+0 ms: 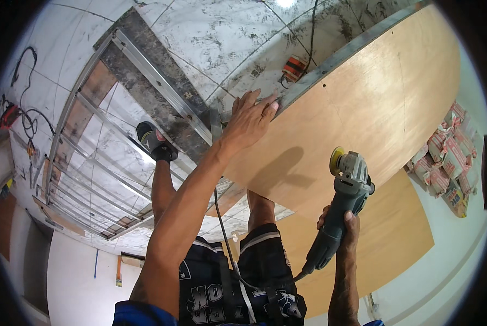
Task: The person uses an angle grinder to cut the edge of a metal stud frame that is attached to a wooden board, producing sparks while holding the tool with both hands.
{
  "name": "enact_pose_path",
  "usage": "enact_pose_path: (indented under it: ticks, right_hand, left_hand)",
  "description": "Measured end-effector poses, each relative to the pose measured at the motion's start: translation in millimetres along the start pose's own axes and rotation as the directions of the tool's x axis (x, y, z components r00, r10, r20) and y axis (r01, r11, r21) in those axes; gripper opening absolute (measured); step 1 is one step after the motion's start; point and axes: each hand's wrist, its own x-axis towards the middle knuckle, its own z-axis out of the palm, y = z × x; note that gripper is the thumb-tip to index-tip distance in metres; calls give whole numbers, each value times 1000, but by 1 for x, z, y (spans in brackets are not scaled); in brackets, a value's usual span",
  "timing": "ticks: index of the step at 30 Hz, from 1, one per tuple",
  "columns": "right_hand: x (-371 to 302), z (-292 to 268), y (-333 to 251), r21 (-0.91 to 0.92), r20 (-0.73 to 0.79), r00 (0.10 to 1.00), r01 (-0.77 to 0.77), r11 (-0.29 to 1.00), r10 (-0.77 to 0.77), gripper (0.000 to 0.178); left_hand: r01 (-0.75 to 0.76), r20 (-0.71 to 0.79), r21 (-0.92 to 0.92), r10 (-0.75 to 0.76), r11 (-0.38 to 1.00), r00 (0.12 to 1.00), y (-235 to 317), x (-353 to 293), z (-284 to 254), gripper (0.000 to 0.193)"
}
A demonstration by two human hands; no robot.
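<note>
Angle grinder in the right hand, left hand on the plywood's edge

The angle grinder (337, 209) is in the right hand (348, 236), whose fingers and thumb are wrapped around its body, closed on it. It is raised, head up, to the right of and nearer the person than the left hand (250, 122), and well apart from it. The left hand is open, palm down, its fingers loosely extended at the grey edge of a plywood panel (357, 103); whether it presses or grips there cannot be told.

The grinder has a long dark grey-green housing, a silvery metal gear head and a round disc (337, 161) with a yellow rim, turned toward the left. A black cord (218, 209) leaves its tail and loops across the person's dark shorts (242, 282). The panel is smooth, tan and faintly grained, with a few small dark spots; a shadow falls across it.

Left of the panel lies a metal frame (162, 87) of pale, straight bars, beside a dark, blotchy board (155, 54). The floor (200, 32) is white, veined tile with black smudges. Beyond the panel's grey edge sits a small orange-and-black object (294, 69). At the right, printed bags (447, 155) are piled near a second plywood sheet (390, 233).
</note>
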Motion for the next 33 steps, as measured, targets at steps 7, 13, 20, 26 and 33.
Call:
enact_pose_path:
  ticks: [7, 13, 20, 26, 33]
  right_hand:
    - [0, 3, -6, -71, 1, 1000, 24, 997, -24, 66]
    - [1, 4, -19, -178, 4, 1000, 26, 984, -26, 67]
    - [16, 22, -72, -196, 74, 995, -57, 979, 73, 72]
    - [48, 105, -147, -565, 99, 995, 49, 824, 9, 62]
    - [77, 196, -169, -816, -137, 977, -205, 541, 163, 65]
  left_hand:
    - [5, 17, -65, -4, 998, 1000, -16, 18, 0, 46]
    - [6, -35, 33, -5, 999, 999, -13, 15, -1, 43]
    - [41, -224, -528, -186, 848, 957, 44, -40, -11, 36]
    - [261, 266, -961, 47, 96, 963, 148, -123, -22, 77]
    - [289, 226, -789, 182, -542, 957, 156, -99, -47, 71]
